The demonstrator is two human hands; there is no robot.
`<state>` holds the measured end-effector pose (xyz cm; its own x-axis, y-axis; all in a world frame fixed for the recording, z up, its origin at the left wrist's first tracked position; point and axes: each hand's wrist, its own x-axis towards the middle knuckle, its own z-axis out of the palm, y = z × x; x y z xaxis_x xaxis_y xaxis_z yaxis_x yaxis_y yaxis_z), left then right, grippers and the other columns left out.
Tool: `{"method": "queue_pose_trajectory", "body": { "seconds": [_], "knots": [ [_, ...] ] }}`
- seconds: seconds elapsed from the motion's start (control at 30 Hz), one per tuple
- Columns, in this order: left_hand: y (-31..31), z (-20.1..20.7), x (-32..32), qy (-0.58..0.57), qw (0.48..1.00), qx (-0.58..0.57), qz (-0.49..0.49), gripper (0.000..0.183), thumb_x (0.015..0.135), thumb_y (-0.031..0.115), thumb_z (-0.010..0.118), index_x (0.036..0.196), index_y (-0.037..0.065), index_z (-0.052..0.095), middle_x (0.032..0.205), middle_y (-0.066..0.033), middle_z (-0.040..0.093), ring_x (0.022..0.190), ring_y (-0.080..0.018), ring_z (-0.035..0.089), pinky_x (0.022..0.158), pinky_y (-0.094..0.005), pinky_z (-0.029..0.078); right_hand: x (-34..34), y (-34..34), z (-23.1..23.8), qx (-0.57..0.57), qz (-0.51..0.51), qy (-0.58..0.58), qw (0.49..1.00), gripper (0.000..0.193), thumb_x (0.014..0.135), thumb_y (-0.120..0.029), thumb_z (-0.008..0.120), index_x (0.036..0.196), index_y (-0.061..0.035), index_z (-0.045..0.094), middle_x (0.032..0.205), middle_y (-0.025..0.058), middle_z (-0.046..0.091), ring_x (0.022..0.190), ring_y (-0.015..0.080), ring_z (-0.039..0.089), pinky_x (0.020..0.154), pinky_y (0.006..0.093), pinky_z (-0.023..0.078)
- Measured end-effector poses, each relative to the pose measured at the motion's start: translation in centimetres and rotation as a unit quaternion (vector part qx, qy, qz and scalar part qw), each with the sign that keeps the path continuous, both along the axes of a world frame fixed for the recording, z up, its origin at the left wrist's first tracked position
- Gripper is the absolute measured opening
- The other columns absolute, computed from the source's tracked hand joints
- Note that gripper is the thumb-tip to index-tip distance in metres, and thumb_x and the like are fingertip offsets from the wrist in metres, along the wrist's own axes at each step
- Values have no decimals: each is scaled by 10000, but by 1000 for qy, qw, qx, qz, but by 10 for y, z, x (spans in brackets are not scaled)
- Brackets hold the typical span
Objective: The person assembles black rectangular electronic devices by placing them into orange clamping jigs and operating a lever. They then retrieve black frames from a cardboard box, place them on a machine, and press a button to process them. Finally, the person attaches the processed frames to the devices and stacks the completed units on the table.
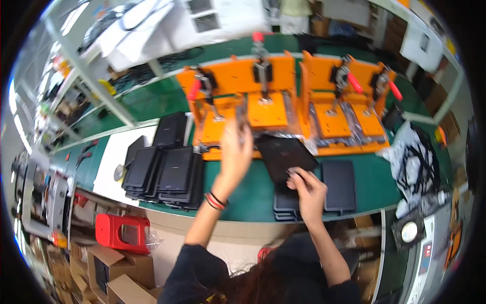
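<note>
Panel (286, 156), black, lies forward and slightly left of the right hand (312, 195), between that hand and the orange fixture (267, 117). The right hand is nearer, fingertips drawn narrow at the panel's near edge; contact cannot be confirmed. The left hand (236, 151), blurred, is left of the panel; its grip and the panel's long axis cannot be told.

no clearly readable lettering

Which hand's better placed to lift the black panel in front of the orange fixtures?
Likely your right hand, at the black panel; your left hand points away, toward an orange fixture.
</note>
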<state>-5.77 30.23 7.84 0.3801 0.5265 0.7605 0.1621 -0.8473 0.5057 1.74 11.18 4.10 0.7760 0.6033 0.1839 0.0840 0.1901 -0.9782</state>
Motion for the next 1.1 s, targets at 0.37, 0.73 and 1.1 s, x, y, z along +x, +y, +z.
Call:
{"method": "queue_pose_trajectory", "body": {
  "seconds": [0.37,0.73,1.1],
  "knots": [
    [16,-109,14,201,952,218,-79,397,835,80,495,1212,-45,501,1202,-213,542,1145,-334,517,985,-413,407,-14,-44,17,-21,-92,-39,995,137,899,-26,582,976,68,646,836,53,624,659,79,543,631,219,471],
    [52,-81,30,299,924,213,-105,459,807,363,642,1140,68,529,697,-119,603,661,-281,633,575,-383,502,-28,-65,3,-6,-108,-34,993,151,900,-37,588,998,58,653,832,54,646,649,81,556,614,215,473],
    [72,-81,27,289,870,387,-100,332,842,115,487,1166,54,521,727,-82,597,648,-220,637,536,-319,490,-23,-87,-2,-15,-124,-15,992,186,895,-78,615,1024,53,643,855,51,647,659,78,564,613,210,473]
  ]
}}
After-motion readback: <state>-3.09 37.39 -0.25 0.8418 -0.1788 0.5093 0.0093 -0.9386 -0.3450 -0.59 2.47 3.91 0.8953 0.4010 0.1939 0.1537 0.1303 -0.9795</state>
